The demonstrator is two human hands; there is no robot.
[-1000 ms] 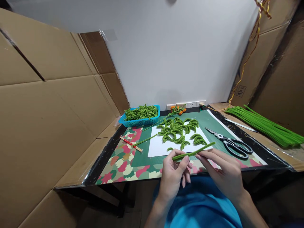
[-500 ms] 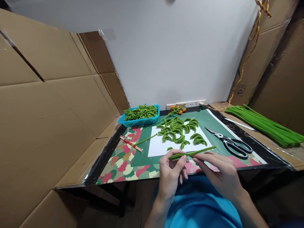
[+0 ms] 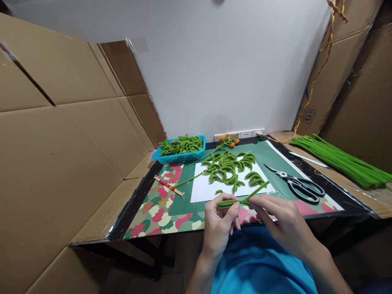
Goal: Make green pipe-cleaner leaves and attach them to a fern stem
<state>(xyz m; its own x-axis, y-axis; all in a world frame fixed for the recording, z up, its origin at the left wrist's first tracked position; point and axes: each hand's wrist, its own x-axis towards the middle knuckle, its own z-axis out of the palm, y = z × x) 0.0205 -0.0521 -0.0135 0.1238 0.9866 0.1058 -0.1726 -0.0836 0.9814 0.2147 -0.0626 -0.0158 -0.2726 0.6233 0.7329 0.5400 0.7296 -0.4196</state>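
A folded green pipe cleaner (image 3: 227, 203) is pinched between the thumb and fingers of my left hand (image 3: 219, 224), its rounded bend toward the left. One free end slants up to the right. My right hand (image 3: 283, 216) grips the same pipe cleaner close to where its strands cross, fingers pressed together; part of it is hidden behind those fingers. Just beyond my hands, many curved green pipe-cleaner pieces (image 3: 228, 167) lie on a white sheet of paper (image 3: 199, 192). Scissors (image 3: 300, 185) with black-and-white handles rest to the right of the paper.
A blue basket (image 3: 180, 158) full of green pieces stands at the back left. Orange-and-green flowers (image 3: 229, 141) lie at the back. Chopsticks (image 3: 168, 185) with a red wrapper sit at left. A bundle of long pipe cleaners (image 3: 339, 159) lies at right. Cardboard panels (image 3: 61, 163) wall both sides.
The pipe cleaner's free end has swung upward, from nearly level to a steeper slant. Its strands now cross near my right fingertips. Both hands stay in almost the same place.
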